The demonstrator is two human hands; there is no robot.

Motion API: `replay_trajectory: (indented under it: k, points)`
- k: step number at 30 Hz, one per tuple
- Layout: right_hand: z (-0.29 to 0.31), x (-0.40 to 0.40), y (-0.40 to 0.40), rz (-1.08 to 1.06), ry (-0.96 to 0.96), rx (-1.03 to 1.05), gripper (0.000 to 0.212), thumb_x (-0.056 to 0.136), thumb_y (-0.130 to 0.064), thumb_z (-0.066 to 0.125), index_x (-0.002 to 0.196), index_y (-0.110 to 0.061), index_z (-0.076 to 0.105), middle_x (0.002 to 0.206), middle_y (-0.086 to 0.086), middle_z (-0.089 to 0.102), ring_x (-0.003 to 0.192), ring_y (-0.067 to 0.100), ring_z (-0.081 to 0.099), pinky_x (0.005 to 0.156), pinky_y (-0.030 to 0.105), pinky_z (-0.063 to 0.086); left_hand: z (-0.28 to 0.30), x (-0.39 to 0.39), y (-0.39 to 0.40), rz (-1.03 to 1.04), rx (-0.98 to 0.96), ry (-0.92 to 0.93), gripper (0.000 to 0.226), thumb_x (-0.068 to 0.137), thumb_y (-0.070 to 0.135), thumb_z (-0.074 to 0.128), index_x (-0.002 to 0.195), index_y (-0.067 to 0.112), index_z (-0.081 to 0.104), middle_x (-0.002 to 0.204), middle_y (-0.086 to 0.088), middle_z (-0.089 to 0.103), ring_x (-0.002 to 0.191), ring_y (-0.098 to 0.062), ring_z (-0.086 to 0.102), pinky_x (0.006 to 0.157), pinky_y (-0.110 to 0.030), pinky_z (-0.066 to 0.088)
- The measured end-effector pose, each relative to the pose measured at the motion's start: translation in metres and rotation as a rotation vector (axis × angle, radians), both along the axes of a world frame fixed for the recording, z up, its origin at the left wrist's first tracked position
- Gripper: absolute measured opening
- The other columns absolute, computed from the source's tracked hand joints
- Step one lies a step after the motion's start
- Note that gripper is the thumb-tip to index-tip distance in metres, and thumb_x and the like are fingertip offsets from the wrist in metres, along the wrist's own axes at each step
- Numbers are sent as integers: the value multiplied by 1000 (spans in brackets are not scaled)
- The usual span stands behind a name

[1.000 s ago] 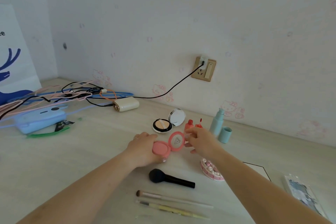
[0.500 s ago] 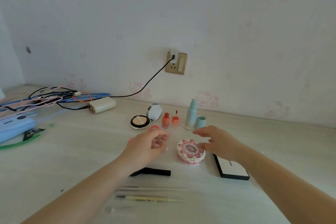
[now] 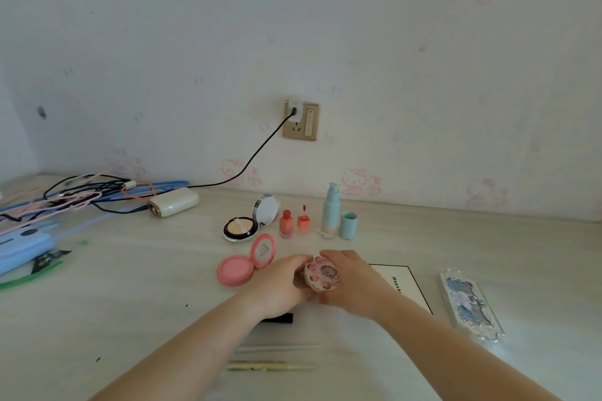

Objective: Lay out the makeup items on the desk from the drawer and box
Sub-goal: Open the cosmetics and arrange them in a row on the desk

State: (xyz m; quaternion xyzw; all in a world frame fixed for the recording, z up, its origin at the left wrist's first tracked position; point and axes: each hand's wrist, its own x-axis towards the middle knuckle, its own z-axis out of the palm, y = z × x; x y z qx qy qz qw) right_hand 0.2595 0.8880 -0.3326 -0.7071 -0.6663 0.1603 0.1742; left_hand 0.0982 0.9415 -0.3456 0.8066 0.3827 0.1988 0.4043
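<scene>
While both hands close around it at the middle of the pale wood bench (image 3: 130, 296), a small round compact (image 3: 321, 274) sits tilted toward the camera, its cream lid ringed with pink rosettes around a darker central motif. The left hand (image 3: 280, 283) cups its left side with curled fingers; the right hand (image 3: 353, 280) wraps its right side, thumb over the top edge. Whether the case rests on the bench or is lifted cannot be told. Just left of the hands lies an open pink blush compact (image 3: 242, 262), lid raised and marked with a triangle. Behind it stand an open cushion compact (image 3: 249, 221), two coral lip tints (image 3: 286, 223), a pale blue pump bottle (image 3: 330, 210) and its cap (image 3: 348, 225) just beside it. A white palette with a black border (image 3: 407, 283) lies right of the hands, a glittery blue case (image 3: 470, 303) farther right. Two slim brushes (image 3: 270, 366) lie blurred nearer the camera. Cables (image 3: 81, 195) and a white power bank (image 3: 174, 202) crowd the far left.
</scene>
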Motion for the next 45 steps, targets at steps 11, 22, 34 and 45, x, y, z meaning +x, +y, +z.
replay_trajectory:
  k: [11,22,34,45]
  points:
    - [24,7,-31,252,581,134,87,69,-14,70,124,-64,26,131,-15,36,111,-18,45,76,5,46,25,-2,-21,126,-839,-571,48,91,55,46,116,19,66,89,-5,74,65,-17,69,63,-33,56]
    - [42,-2,-43,251,550,194,66,77,-8,65,115,-58,42,120,-25,51,108,-15,51,79,6,45,37,4,-37,-33,-958,-757,54,74,55,62,108,14,72,111,-12,70,82,-23,66,71,-33,56]
    - [47,-17,-43,60,461,178,25,80,-60,53,105,-59,49,104,-23,65,97,-4,61,88,27,51,45,8,-57,40,-841,-977,25,87,37,61,106,24,70,109,-8,72,92,-24,71,75,-33,57]
    - [53,-7,-43,-197,876,105,37,94,-52,37,96,-28,65,94,1,72,91,13,68,75,27,57,41,5,-56,98,-927,-1025,42,96,38,48,124,9,57,117,-20,65,93,-32,69,83,-42,58]
